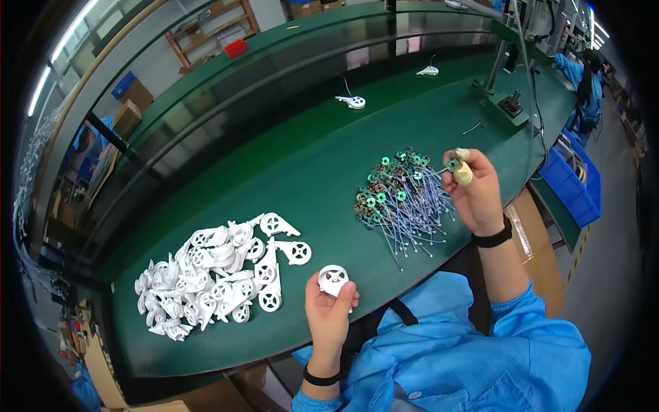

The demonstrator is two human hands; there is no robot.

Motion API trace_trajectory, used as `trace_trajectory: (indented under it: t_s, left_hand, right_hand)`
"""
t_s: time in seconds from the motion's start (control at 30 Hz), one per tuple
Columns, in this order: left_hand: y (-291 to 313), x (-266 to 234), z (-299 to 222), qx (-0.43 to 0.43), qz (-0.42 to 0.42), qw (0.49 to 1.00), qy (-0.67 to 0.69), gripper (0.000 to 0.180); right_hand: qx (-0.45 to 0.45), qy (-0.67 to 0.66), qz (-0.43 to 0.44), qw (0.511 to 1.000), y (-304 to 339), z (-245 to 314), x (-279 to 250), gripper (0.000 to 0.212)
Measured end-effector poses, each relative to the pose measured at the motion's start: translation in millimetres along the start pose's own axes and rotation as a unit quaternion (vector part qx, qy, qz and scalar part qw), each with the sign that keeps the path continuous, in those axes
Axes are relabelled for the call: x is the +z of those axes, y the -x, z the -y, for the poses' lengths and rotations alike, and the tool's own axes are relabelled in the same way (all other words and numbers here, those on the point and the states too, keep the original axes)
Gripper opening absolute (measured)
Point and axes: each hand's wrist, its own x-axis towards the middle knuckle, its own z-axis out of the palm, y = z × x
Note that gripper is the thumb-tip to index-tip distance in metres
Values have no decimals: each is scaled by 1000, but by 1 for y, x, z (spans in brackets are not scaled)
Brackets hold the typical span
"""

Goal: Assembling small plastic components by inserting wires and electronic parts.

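My left hand [327,312] is closed around a white plastic housing [333,277] with a round, spoked end, held near the bench's front edge. Between the fingertips of my right hand [478,194], two of them in pale yellow finger cots, is a small green ring-shaped circuit board [452,165]. That hand is raised at the right side of a heap of similar boards with wire leads [412,206], some green and some copper-coloured. To the left of my left hand lies a big pile of white plastic housings [220,264].
On the green bench [302,199], a white housing with a wire [352,102] and another [428,71] lie toward the back. A loose wired part [473,128] is near a green press stand [504,110]. At right are a blue bin [573,182] and a person in blue [583,86].
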Motion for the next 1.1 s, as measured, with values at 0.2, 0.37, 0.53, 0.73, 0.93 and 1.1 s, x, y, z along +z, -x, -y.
trace_trajectory:
  t_s: [0.2,0.37,0.53,0.73,0.93,1.1]
  left_hand:
    - [6,9,-14,-104,-16,987,121,25]
    - [7,10,-17,-166,28,942,290,27]
    - [7,5,-9,-213,86,890,394,48]
    - [10,17,-16,-205,57,887,411,51]
    - [19,15,-23,-198,36,881,428,53]
    - [23,14,-22,-172,58,875,448,53]
  right_hand:
    - [-100,307,-53,945,18,-3,6,22]
    - [-196,254,-87,943,34,3,18,22]
    - [-181,214,-70,957,55,-12,36,24]
    - [-41,34,69,996,100,-34,76,26]
    - [-61,93,96,989,99,-43,72,26]
    - [-65,125,109,984,102,-45,71,28]
